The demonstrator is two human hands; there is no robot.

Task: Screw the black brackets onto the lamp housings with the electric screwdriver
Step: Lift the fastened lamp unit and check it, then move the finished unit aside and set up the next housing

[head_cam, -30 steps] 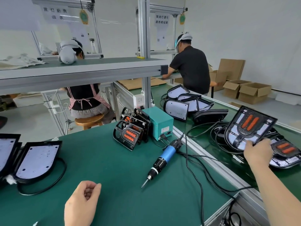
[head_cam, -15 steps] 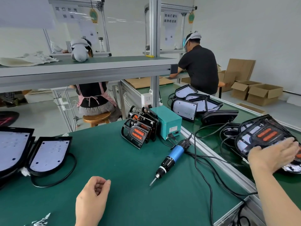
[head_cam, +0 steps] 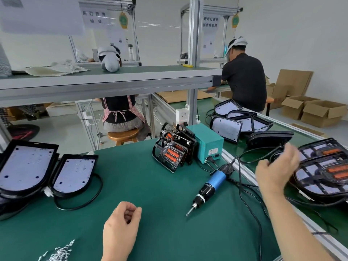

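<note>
Leftmost, two white-faced lamp housings (head_cam: 24,170) lean on the green table (head_cam: 150,194); the left hand (head_cam: 120,228) rests loosely curled, empty. Black brackets (head_cam: 171,153) with orange inserts stand stacked against a teal box (head_cam: 207,142) whose label is unreadable. The blue screwdriver (head_cam: 212,185) lies nearby, and the blurred right hand (head_cam: 276,172) hovers spread over bracketed lamps (head_cam: 323,174).

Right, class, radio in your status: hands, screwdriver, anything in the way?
Left hand loosely curled, empty. Right hand relaxed, by bracketed lamp housings. Electric screwdriver lies untouched on mat. Cables snake beside it.
</note>
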